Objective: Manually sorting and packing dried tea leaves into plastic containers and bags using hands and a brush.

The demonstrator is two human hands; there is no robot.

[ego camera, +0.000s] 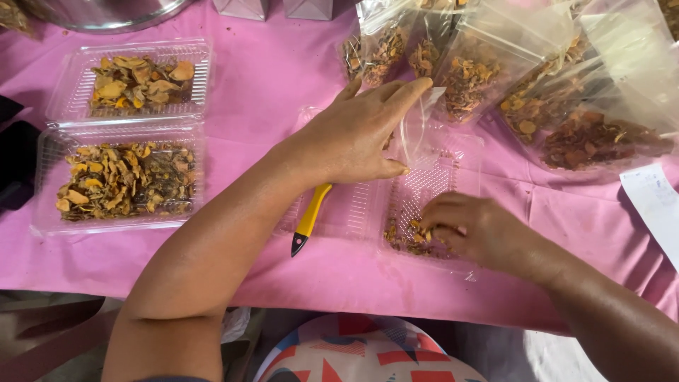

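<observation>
desk (269, 78) under pink cloth | filled bags (566, 106) at far right | two full clamshell trays (49, 177) at left | open tray (431, 184) centre | left hand (357, 134) pinching a clear bag (417, 124) upright above the tray | right hand (474, 230) closed on dried slices (403, 240) in the tray | yellow cutter (309, 219) beside the tray

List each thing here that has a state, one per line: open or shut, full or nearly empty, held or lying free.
Left hand: holds an open clear bag, nearly empty.
Right hand: pinching dried pieces in the open tray, which is almost empty.
Open clamshell box: both halves filled with dried slices.
Filled bags: lying free, closure unclear.
Yellow cutter: lying free, partly under the left arm.
</observation>
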